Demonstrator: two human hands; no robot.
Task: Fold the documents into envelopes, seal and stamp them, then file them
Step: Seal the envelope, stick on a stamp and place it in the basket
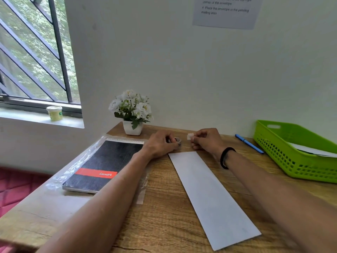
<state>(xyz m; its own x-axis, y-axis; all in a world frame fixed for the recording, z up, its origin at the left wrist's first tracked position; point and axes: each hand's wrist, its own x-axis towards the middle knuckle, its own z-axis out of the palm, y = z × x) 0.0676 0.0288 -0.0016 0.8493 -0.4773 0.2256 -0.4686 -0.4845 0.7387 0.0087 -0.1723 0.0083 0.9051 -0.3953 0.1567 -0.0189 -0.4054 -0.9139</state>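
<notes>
Head view — left hand (161, 143) curled around small tape roll (177, 141) on far part of wooden desk (164, 207). Right hand (207, 140) pinches small pale tape piece (190, 136) at fingertips, just right of roll. White envelope (211, 194) flat on desk, near both hands, running toward near right. Green basket (284, 161) far right, holding white paper (310, 150); blue pen (249, 143) beside it. Black notebook (104, 165) left — flower pot (132, 114) against wall.

Both arms outstretched, left hand (160, 143) and right hand (207, 140) in a curled grip.
</notes>
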